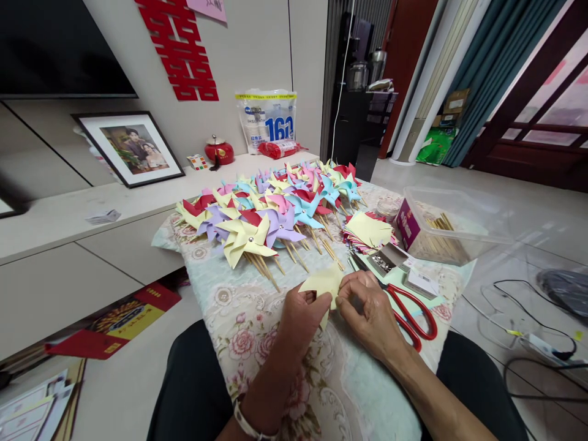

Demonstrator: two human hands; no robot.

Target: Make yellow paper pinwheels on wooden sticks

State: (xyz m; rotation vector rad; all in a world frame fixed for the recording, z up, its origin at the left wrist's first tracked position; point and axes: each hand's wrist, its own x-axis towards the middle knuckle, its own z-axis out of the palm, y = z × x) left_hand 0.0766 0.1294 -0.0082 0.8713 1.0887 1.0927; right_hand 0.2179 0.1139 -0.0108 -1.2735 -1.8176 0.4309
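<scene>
two bare hands pinch a pale yellow paper sheet (319, 282) just above the floral tablecloth (250, 340).
the left hand (297, 321) grips it between thumb and fingers; the right hand (371, 306) has its fingertips pinched at the sheet's right edge, in front of the paper pinwheels (248, 237) and near the red-handled scissors (430, 324). it would likely go best with the left steadying the middle and the right bending corners without creasing. one corner points left, another down; its long axis cannot be told, being partly covered.
</scene>
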